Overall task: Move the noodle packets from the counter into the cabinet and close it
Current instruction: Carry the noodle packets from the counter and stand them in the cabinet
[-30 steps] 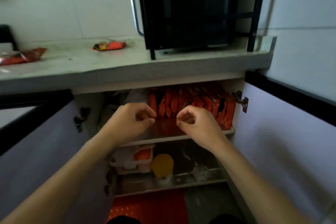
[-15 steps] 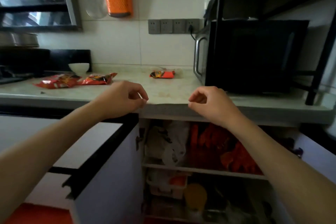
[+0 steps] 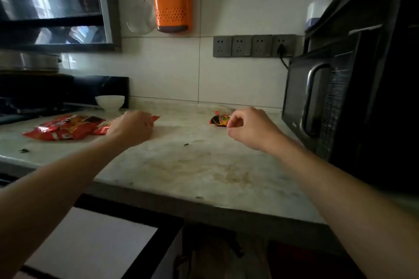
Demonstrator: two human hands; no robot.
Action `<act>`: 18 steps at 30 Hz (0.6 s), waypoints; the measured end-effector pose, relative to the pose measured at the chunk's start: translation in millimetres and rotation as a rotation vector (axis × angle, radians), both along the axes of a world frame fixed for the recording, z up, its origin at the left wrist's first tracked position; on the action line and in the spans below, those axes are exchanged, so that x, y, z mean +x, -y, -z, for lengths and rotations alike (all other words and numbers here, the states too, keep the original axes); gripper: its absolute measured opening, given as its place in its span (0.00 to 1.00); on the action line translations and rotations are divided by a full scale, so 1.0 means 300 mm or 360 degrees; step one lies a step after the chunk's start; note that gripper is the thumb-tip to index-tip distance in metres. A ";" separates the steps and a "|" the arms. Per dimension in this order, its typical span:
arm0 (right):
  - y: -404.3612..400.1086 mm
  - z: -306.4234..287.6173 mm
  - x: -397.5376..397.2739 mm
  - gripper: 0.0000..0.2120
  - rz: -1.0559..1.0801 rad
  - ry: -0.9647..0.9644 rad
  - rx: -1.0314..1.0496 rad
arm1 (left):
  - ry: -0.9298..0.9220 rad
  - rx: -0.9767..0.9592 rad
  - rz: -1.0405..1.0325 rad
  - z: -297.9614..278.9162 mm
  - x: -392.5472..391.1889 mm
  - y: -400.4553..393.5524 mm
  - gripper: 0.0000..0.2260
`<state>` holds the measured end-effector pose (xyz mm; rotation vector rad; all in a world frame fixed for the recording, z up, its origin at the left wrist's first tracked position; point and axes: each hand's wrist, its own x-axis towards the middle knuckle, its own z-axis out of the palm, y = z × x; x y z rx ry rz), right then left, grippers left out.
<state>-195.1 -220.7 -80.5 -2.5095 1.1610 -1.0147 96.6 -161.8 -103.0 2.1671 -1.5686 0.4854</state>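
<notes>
From the head view, the counter [image 3: 192,165] serves as the landmark. At its left end lie red noodle packets [image 3: 64,127], overlapping one another, with a further red packet [image 3: 104,129] partly hidden behind the left hand [image 3: 131,128]. That hand hovers over the counter's left-middle with fingers curled down; whether it grips the packet edge showing past its knuckles cannot be told. The right hand [image 3: 251,129] is over the counter's right-middle, loosely curled and holding nothing, just beside a small packet [image 3: 218,119] lying toward the counter's back. A white bowl [image 3: 110,102] stands at the back left; its inside is not visible. Above the counter an orange holder [image 3: 172,7] on the wall holds chopsticks. A microwave [image 3: 328,102] stands on the counter's right end. Below the counter's front edge the cabinet door [image 3: 95,244] stands open.
</notes>
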 end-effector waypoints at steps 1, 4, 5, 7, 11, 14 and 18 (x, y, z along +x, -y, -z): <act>0.037 -0.004 0.022 0.04 0.0013 -0.0021 -0.0006 | 0.0022 -0.0014 -0.0045 -0.007 0.018 0.032 0.08; 0.180 0.011 0.106 0.04 0.0021 -0.0024 0.0048 | 0.0115 -0.0052 -0.0178 0.021 0.071 0.156 0.04; 0.221 0.020 0.131 0.05 0.0040 -0.0037 0.0073 | 0.0155 -0.0039 -0.0236 0.036 0.083 0.187 0.04; 0.274 0.039 0.154 0.05 0.0098 -0.0123 0.0068 | 0.0240 0.0030 -0.0385 0.065 0.089 0.217 0.10; 0.410 0.046 0.190 0.07 0.0217 -0.0316 0.0043 | 0.0284 0.0103 -0.0517 0.054 0.098 0.276 0.11; 0.507 0.040 0.246 0.06 0.0276 -0.0405 0.0014 | 0.0362 0.0017 -0.0311 0.045 0.069 0.315 0.11; 0.607 0.069 0.321 0.06 0.0284 -0.0414 0.0000 | 0.0407 -0.0196 -0.0038 0.044 0.001 0.328 0.11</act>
